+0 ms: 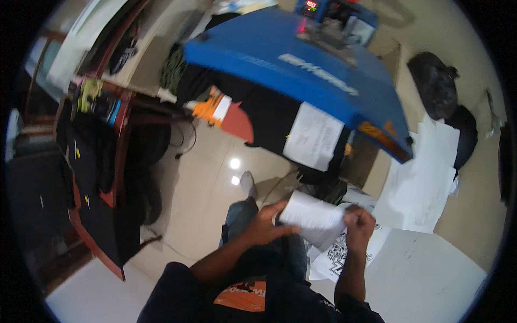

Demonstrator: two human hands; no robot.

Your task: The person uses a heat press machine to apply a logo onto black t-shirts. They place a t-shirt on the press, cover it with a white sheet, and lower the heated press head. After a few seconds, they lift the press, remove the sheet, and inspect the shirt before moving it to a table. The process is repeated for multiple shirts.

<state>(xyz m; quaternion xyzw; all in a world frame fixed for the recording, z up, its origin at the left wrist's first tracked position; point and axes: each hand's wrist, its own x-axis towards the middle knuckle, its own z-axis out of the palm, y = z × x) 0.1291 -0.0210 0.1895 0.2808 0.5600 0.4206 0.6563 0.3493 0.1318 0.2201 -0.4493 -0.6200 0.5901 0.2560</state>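
Note:
A small white paper sheet (311,219) with faint printed lines is held in front of my body. My left hand (269,223) grips its left edge, thumb and fingers closed on it. At the opposite edge, the fingers of my right hand (360,222) pinch the paper. Whether it is one sheet or several layers I cannot tell. Beyond my hands stands a blue heat press (291,59) with a lit red display. Black fabric (272,121) lies under its raised plate, and another white printed sheet (314,135) hangs over the fabric's front.
White sheets (414,177) lie at the right, beside a black bag (433,83). Below my right hand is paper with black graphics (336,258). A reddish table (97,250) with black garments (91,145) stands at the left. Cables cross the tiled floor (202,183).

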